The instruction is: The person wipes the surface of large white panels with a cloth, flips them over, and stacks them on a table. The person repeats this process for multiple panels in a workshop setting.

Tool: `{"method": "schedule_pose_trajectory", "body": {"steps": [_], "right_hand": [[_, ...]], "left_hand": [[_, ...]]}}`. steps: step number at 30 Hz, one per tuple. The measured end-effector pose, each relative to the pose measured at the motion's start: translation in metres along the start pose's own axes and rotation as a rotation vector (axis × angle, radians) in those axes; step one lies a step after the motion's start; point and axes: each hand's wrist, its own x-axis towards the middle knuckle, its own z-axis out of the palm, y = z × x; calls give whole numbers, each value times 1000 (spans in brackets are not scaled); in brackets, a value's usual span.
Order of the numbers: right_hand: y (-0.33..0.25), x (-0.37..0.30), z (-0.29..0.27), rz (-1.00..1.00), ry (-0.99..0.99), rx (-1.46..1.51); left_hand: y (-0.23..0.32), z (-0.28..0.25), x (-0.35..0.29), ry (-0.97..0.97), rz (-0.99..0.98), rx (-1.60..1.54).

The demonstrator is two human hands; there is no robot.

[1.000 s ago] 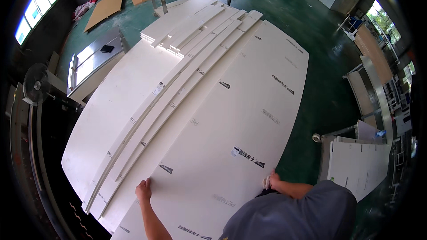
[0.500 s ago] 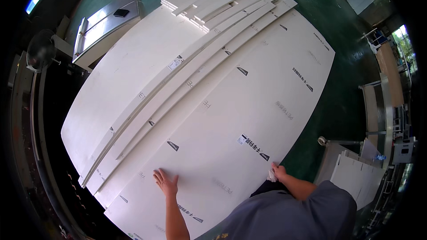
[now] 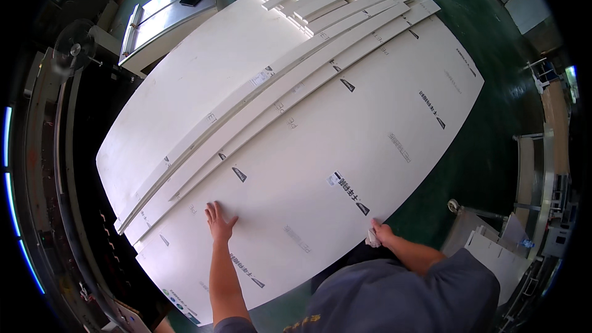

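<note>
A large white panel (image 3: 320, 148) with dark printed marks lies in front of me, a small white label stuck on it. My left hand (image 3: 220, 222) rests on its face, palm down and fingers spread. At the panel's near right edge, my right hand (image 3: 382, 233) is closed on a crumpled white cloth (image 3: 372, 238), the thumb up by the panel's rim. Long narrow white strips (image 3: 271, 92) run along the panel's far side, on top of the stack. Behind them, shorter white pieces (image 3: 342, 1) are piled up.
Beyond the strips extends another wide white sheet (image 3: 185, 80). A metal-topped table (image 3: 166, 18) carrying a black object stands at the far left, near a fan (image 3: 75, 49). To my right are a cart with white boards (image 3: 496, 259) and the green floor (image 3: 453, 129).
My view has shifted, so the panels and strips sit differently in the picture. Both hands keep about the same places on the panel.
</note>
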Motion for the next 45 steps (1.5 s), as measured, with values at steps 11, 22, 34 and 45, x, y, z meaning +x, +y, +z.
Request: {"method": "schedule_pose_trajectory", "body": {"steps": [11, 22, 34, 45], "right_hand": [[-83, 62, -109, 106, 84, 322], [-97, 76, -143, 222, -167, -35], [-458, 87, 78, -622, -215, 274], [-561, 108, 179, -708, -96, 64]], "left_hand": [[66, 49, -94, -14, -381, 21], [51, 61, -120, -66, -413, -119], [204, -100, 124, 284, 37, 60], [190, -88, 168, 284, 35, 248]]}}
